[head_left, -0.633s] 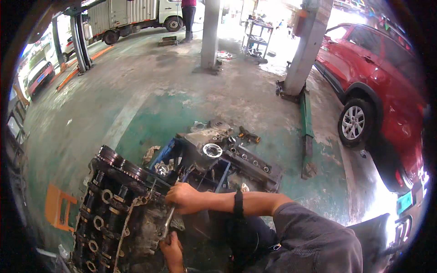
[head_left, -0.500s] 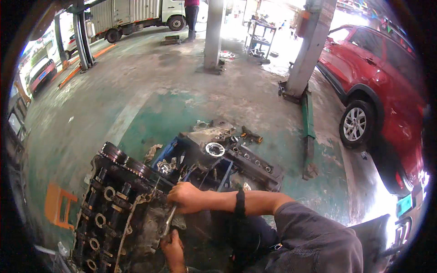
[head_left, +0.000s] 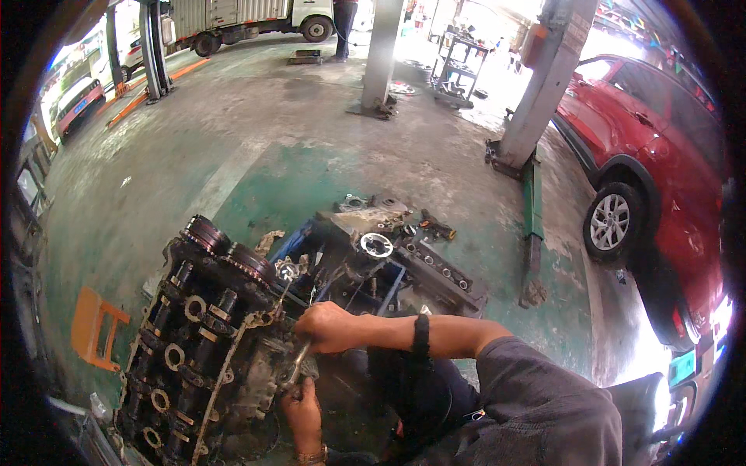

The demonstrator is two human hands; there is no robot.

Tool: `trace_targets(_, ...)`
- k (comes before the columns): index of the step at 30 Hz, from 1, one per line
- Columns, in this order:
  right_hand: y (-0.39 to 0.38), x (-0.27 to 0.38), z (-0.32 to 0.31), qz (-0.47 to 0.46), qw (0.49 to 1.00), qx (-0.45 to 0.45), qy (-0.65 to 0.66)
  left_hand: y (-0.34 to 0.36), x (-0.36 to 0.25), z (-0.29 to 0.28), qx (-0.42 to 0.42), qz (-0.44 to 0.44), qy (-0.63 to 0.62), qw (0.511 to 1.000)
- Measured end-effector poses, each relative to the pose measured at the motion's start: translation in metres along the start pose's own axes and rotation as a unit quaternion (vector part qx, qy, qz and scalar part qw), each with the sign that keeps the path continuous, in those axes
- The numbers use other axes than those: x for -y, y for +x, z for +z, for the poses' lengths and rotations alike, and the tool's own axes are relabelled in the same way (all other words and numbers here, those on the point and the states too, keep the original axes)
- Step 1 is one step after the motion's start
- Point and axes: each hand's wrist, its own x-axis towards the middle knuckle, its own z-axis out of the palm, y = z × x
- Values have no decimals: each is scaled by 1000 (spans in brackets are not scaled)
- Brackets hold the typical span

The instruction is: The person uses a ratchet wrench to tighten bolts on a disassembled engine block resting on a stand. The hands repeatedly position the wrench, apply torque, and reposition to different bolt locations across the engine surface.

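A dark, oily engine cylinder head (head_left: 183, 357) with camshafts and round sprockets lies at the lower left. Along its right side, my right hand (head_left: 325, 327) is closed round the upper end of a shiny metal wrench (head_left: 295, 368). The wrench slants down against the engine's greasy side. My left hand (head_left: 303, 412) is closed at the wrench's lower end, with its thumb up; what the wrench sits on is hidden. A black band circles my right forearm.
Beyond my hands stands a blue bin (head_left: 299, 241) with loose engine parts, beside a dark valve cover (head_left: 439, 276). An orange stool (head_left: 95, 330) is at the left. Farther off are a lift post (head_left: 544, 85), a red car (head_left: 660, 147), a tool cart (head_left: 462, 66) and a white truck.
The whole view has shifted slightly. Both hands remain at the wrench, and less of its shaft shows between them. The person by the truck is still standing there.
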Motion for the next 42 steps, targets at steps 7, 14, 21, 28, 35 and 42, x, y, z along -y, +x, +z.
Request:
trace_targets(7,0,-1,4,8,1000,13,8,3,4,1,17,20,29,999)
trace_targets(14,-2,-3,7,8,1000,19,20,8,13,3,18,25,24,999)
trace_targets(21,0,-7,11,-7,1000,28,11,9,13,5,18,7,9,1000)
trace_targets(28,-1,-4,10,6,998,63,4,4,7,6,14,6,24,1000)
trace_targets(35,1,-2,8,13,997,82,3,3,7,3,17,76,47,996)
trace_targets(42,-1,-8,5,104,984,109,-92,-5,-1,-2,41,147,69,986)
